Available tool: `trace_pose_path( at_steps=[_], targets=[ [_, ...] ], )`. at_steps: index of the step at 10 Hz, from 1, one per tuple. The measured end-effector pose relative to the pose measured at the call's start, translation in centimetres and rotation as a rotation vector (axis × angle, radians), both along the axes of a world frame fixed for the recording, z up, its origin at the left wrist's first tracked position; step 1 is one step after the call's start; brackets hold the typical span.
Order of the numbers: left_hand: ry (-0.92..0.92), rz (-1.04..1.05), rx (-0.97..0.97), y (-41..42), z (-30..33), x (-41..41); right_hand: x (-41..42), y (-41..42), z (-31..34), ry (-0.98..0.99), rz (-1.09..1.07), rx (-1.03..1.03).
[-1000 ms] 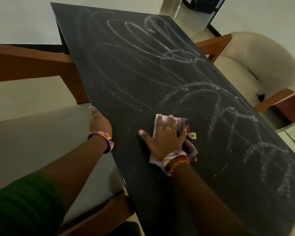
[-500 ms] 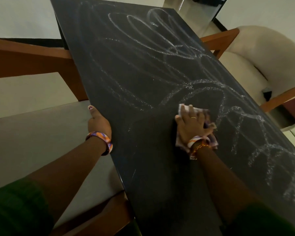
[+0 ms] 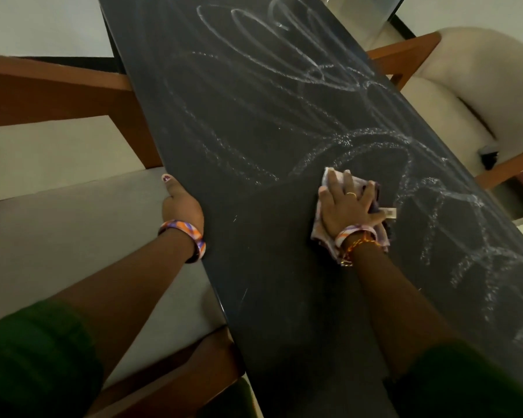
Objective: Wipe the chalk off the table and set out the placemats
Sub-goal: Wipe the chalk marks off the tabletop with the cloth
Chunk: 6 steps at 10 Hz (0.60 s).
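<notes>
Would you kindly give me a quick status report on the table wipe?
Right hand flat on cloth, mid-table. Left hand grips table edge. Near end clean; chalk scribbles remain beyond. No placemats visible, nothing in the way.

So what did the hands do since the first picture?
The right hand slid the cloth away from the near left edge, rightward and a little farther up the table, toward the chalk scribbles, pressing flat on it throughout. The left hand stayed gripping the table's left edge. Most of the chalk is still there.
</notes>
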State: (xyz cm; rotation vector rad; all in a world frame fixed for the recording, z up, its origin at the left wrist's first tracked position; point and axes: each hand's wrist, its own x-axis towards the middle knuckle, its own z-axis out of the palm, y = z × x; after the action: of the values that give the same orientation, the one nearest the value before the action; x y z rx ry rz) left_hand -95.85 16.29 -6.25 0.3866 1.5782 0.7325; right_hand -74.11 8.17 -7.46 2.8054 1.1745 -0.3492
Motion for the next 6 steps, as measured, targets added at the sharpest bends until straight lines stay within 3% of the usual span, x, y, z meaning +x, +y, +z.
trace_pose_path(
  at_steps=[1,2,3,4,5,6],
  targets=[
    [0.104,-0.124,-0.005,0.0,0.0,0.0,-5.7,0.3,-0.4,-0.052,0.204,0.024],
    [0.610,-0.484,0.150,-0.3,-0.9,0.3,-13.7,-1.1,-0.6,-0.031,0.503,0.110],
    [0.046,-0.101,0.015,-0.5,-0.3,-0.5,-15.2,-3.2,0.1,0.001,0.603,0.097],
    [0.169,-0.167,0.142,-0.1,-1.5,-0.1,-12.4,-8.7,-0.4,-0.007,0.541,0.062],
    [0.100,-0.034,0.087,-0.4,-1.9,-0.4,-7.9,-14.4,-0.3,-0.020,0.287,0.033],
    [0.834,-0.518,0.150,-0.9,-2.0,-0.6,-2.0,-22.4,1.9,0.085,-0.338,0.041]
  ],
)
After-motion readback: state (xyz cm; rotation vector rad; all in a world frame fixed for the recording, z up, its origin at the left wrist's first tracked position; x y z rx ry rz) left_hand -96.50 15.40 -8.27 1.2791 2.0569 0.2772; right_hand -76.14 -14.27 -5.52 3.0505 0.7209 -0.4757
